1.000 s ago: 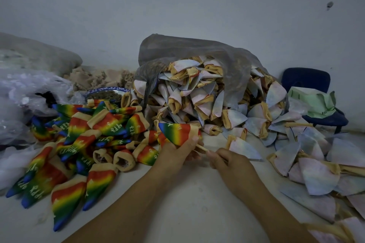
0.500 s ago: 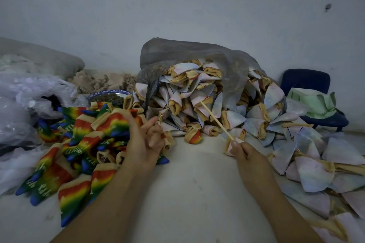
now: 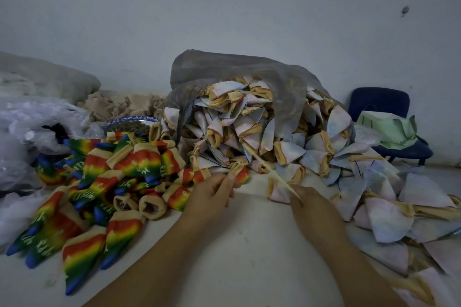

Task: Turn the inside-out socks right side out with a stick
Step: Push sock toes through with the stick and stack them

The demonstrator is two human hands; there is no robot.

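Note:
My left hand (image 3: 212, 194) pinches the tan cuff of a partly turned sock (image 3: 239, 171) that shows red and rainbow colour at the foot of the pale heap. My right hand (image 3: 311, 207) grips a thin wooden stick (image 3: 272, 173) that slants up and to the left, its tip over the heap. The stick is blurred. Finished rainbow socks (image 3: 129, 164) lie piled on the left. Pale inside-out socks (image 3: 249, 129) with tan cuffs spill from a grey plastic bag (image 3: 282, 87) across the white table (image 3: 237, 244).
More pale socks (image 3: 389, 214) spread along the right, close to my right forearm. Clear plastic bags (image 3: 32, 127) lie at far left, a patterned bowl (image 3: 129, 123) behind the rainbow pile, and a blue chair (image 3: 381, 107) with green cloth at the back right.
My left hand left the rainbow pile, moved right and took a sock's cuff at the heap's foot. My right hand lowered the stick and drew it nearer to that sock.

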